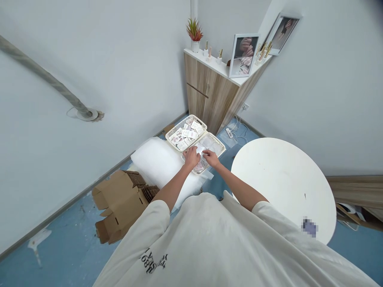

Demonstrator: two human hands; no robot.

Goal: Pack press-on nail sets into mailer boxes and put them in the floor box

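Both hands are together over the nearer cream basket (223, 150), which holds clear plastic packets (211, 142). A small white card or packet (200, 149) shows between my fingers, too small to tell its exact kind. My left hand (192, 157) has its fingers curled closed on the left side of that piece. From the right, my right hand (211, 158) pinches at the other side, thumb and fingers close together. Just beyond, a second cream perforated basket (171, 136) holds several printed cards in packets (188, 132). My hands partly cover the nearer basket's contents.
White wrapped bundles (158, 159) lie at the left under the baskets' side. Folded cardboard boxes (119, 199) are on the blue floor. A round white table (278, 171) stands right. Behind are a wooden cabinet (206, 83), a power strip (229, 132) and cables.
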